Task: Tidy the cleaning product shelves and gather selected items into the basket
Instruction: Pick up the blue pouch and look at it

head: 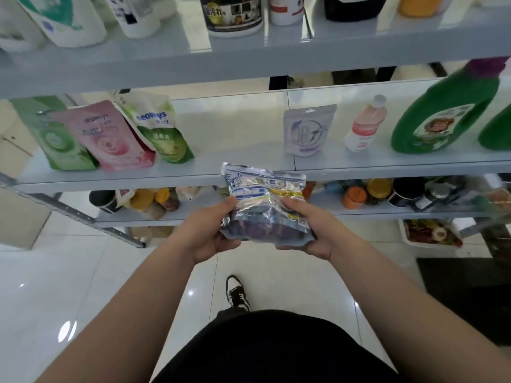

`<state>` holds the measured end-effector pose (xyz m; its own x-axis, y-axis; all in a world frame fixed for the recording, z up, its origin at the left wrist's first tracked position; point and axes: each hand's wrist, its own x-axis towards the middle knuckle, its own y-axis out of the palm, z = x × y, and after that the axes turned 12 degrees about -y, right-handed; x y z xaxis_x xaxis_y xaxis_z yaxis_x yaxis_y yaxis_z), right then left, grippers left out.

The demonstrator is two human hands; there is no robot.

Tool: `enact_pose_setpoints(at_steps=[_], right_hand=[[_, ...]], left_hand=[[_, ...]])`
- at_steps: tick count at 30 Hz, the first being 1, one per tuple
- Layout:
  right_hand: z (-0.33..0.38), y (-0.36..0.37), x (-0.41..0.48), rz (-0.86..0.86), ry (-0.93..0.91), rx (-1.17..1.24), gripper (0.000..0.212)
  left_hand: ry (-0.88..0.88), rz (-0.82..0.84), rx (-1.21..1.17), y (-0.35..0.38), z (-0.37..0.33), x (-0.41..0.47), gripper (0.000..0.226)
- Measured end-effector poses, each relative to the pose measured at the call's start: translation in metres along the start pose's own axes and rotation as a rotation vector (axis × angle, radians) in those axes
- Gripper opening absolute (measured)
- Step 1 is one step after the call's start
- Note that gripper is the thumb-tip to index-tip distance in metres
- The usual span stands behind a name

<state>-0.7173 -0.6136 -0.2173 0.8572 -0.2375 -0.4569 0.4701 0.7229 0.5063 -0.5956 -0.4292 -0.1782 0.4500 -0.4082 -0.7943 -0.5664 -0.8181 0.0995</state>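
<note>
A glossy white tiled floor (83, 286) carries a black-and-white sneaker (237, 293) near its middle, toe pointing away. A dark mat (464, 294) lies along the floor's right edge. A beige cabinet (22, 217) stands at the left edge. Black clothing (271, 349) fills the lower centre.

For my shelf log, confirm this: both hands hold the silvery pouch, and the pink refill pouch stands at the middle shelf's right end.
No: the pink refill pouch stands near the left end of the middle shelf, as the head view shows. The left hand and right hand do hold the silvery pouch.
</note>
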Motion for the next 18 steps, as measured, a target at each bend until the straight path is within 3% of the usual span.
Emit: enact_pose_setpoints(at_steps=[6, 11, 13, 16, 18], right_hand=[[-0.012, -0.005, -0.003, -0.026, -0.171, -0.061, 0.053], [-0.015, 0.006, -0.005, -0.068, -0.363, -0.223, 0.045], [-0.013, 0.018, -0.002, -0.073, -0.412, -0.277, 0.041], [-0.008, 0.041, 0.0, -0.021, -0.411, -0.192, 0.023], [-0.005, 0.054, 0.004, 0.037, -0.389, -0.064, 0.025]], left_hand=[[0.026, 0.042, 0.06, -0.01, 0.013, 0.005, 0.016], [0.198, 0.076, 0.109, -0.02, 0.019, 0.016, 0.033], [0.252, 0.017, 0.099, -0.017, 0.011, 0.02, 0.035], [0.184, -0.108, 0.001, -0.013, -0.002, 0.023, 0.027], [0.106, -0.034, -0.142, -0.014, -0.006, 0.025, 0.034]])
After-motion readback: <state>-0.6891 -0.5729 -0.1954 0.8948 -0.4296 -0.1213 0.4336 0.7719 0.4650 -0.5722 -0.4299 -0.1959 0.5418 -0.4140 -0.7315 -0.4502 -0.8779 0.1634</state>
